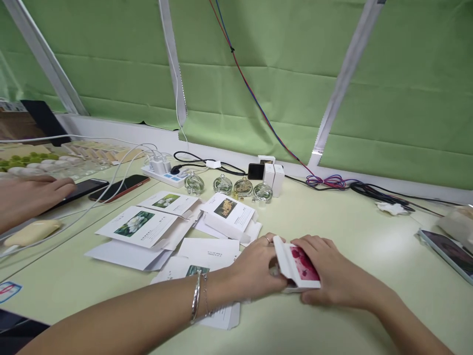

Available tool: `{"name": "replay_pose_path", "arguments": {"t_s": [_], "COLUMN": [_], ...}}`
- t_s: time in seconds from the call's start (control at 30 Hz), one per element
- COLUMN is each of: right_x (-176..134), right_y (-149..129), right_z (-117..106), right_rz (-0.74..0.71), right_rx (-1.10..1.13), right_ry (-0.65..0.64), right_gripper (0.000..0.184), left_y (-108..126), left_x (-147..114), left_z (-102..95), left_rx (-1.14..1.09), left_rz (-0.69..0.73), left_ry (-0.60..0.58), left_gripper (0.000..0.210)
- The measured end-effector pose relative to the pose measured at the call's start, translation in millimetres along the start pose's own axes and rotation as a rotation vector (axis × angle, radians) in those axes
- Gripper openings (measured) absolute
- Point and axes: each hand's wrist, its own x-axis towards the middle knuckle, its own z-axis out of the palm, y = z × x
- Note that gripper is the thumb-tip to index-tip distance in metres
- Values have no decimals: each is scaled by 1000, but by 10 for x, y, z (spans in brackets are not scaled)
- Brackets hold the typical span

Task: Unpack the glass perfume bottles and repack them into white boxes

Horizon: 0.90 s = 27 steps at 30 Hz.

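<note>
Both of my hands hold a small white box (pixel 298 268) with a red flower picture on its top, low over the pale green table (pixel 351 231). My left hand (pixel 254 268), with a ring and wrist bangles, grips the box's open left end flap. My right hand (pixel 328 276) wraps the box's right side and underside. Flat unfolded white cartons (pixel 142 227) with flower pictures lie spread to the left of my hands. Several small round glass bottles (pixel 242 187) stand in a row farther back.
Another person's hand (pixel 25 197) rests at the far left beside two phones (pixel 118 188). A power strip (pixel 162 173) with chargers and cables sits at the back. Small white boxes (pixel 275 176) stand by the bottles. A phone (pixel 449 254) lies at the right edge.
</note>
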Motion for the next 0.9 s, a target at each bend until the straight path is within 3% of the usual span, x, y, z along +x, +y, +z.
{"name": "replay_pose_path", "arguments": {"t_s": [0.13, 0.23, 0.37, 0.47, 0.57, 0.63, 0.73, 0.8, 0.9], "right_x": [-102, -187, -184, -108, -50, -38, -43, -52, -60], "right_y": [570, 1024, 1274, 1073, 580, 195, -231, -324, -229], "right_z": [-159, -225, -232, -230, -199, -128, 18, 85, 92], "right_rz": [156, 299, 329, 272, 56, -75, -118, -96, -106], "right_rx": [-50, -86, -100, -129, 8, 171, 293, 377, 528], "right_ry": [-38, -1, 71, 235, 378, 300, 180, 166, 147], "right_gripper": [79, 82, 75, 62, 49, 45, 56, 55, 50], "left_y": [7, 20, 32, 25, 14, 11, 6, 6, 22], "left_x": [-27, -31, -23, -25, -35, -47, -67, -74, -69], "left_z": [9, 2, 2, 6, -4, -22, -58, -75, -68], "left_rx": [-9, 3, 43, -10, -122, -191, -276, -331, -406], "left_rz": [-185, -216, -219, -253, -185, -83, 31, 60, 8], "left_ry": [23, -18, -34, 1, 88, 160, 192, 134, -7], "left_gripper": [10, 10, 9, 15, 19, 18, 18, 21, 35]}}
